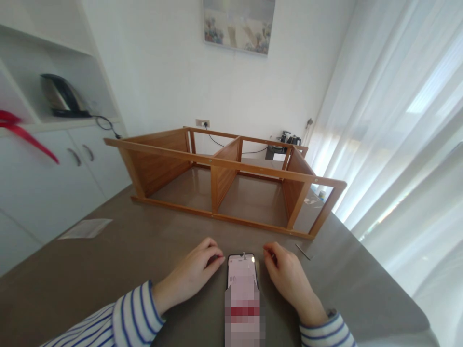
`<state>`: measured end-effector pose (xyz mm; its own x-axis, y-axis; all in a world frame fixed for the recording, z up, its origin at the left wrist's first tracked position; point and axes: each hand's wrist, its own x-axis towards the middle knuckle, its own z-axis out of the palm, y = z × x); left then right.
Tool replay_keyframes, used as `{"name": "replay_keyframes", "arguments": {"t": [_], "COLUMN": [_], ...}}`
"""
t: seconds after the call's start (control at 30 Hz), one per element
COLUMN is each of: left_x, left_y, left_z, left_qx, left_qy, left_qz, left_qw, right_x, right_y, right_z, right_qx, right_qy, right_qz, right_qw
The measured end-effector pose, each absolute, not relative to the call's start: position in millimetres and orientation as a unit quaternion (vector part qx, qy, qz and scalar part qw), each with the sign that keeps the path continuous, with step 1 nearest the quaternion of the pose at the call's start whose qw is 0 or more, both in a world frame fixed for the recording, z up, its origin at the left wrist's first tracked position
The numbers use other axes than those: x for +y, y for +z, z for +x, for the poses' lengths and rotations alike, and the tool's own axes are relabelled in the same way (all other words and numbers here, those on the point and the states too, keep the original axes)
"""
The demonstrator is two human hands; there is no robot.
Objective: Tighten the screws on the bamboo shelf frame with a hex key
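My left hand point(193, 267) rests on the table left of a phone point(241, 271), its fingers loosely curled in and nothing seen in them. On the phone's other side lies my right hand point(285, 272), also curled closed, with no object showing in it. The phone's screen is lit and its lower part is blurred out; neither hand touches it. Beyond both hands, a wooden shelf frame point(260, 168) with several panels lies on its side. A thin metal hex key point(304, 252) sits just past my right hand.
A clear plastic bag point(87, 228) lies on the grey table point(162, 231) at the left. A kettle point(63, 96) stands in the cabinet niche. Small black appliances point(287, 140) are behind the frame, and a white curtain point(390, 120) hangs along the right.
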<state>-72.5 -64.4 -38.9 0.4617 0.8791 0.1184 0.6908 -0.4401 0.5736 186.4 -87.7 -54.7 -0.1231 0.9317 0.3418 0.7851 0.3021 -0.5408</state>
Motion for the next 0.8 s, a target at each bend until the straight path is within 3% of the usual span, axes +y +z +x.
{"name": "replay_keyframes", "arguments": {"t": [0.37,0.8], "left_x": [-63,-46], "left_y": [-20,13], "left_z": [-41,21], "left_qx": [0.410,0.371], "left_qy": [0.279,0.303], "left_qz": [0.674,0.612], "left_qw": [0.548,0.629], "right_x": [-94,-94], "right_y": [-33,-32], "right_z": [164,176], "right_qx": [-0.761,-0.710], "right_qy": [0.213,0.227], "right_qz": [-0.461,-0.439], "right_qw": [0.405,0.502]}}
